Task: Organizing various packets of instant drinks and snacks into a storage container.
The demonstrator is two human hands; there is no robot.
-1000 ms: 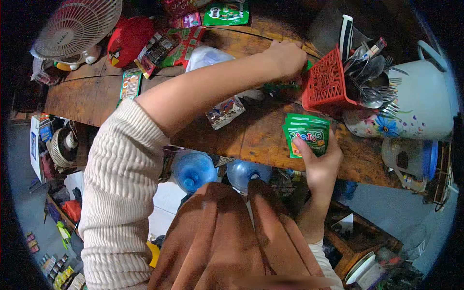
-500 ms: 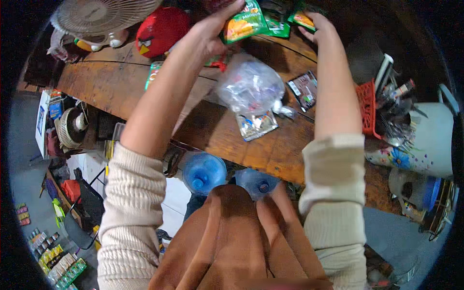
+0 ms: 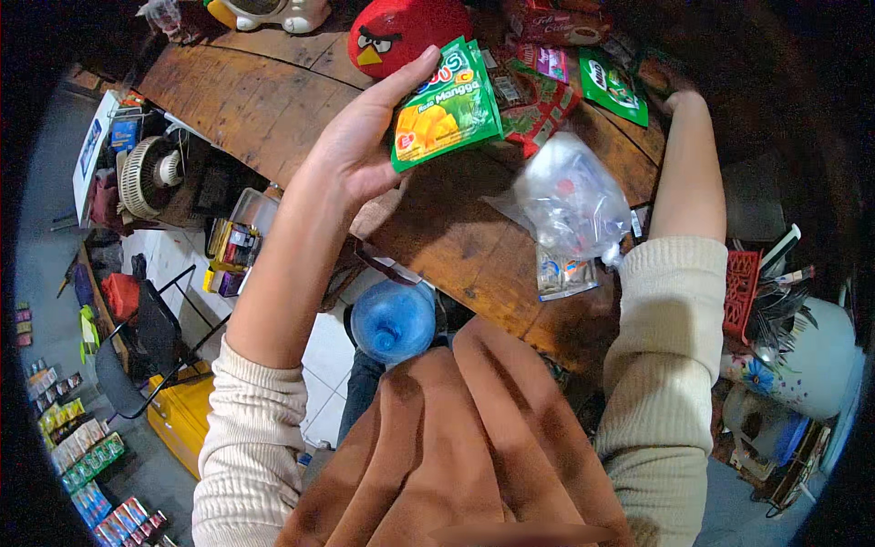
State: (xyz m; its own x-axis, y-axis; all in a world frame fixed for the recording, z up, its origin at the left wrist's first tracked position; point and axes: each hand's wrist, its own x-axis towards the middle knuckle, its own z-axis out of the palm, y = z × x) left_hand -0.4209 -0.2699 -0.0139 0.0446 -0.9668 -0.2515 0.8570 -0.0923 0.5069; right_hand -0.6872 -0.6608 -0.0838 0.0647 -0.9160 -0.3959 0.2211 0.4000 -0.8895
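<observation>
My left hand grips a small stack of green drink sachets with yellow mango pictures, thumb along the top edge. The packets are raised over the wooden table. At the far right, my right hand reaches into shadow, and its fingers are too dark to make out. Beside it lies another green sachet with a dark printed panel, next to a pink packet. A clear plastic bag of small items sits between my forearms, over a silvery sachet.
A red round plush toy stands at the back, near red packs. Right of my arm are a red basket with utensils and a flowered white container. A blue water jug stands below the table edge.
My left hand has come nearer with the green sachets. My right hand has moved into shadow at the far right. The whole view has shifted, showing more packets at the back.
</observation>
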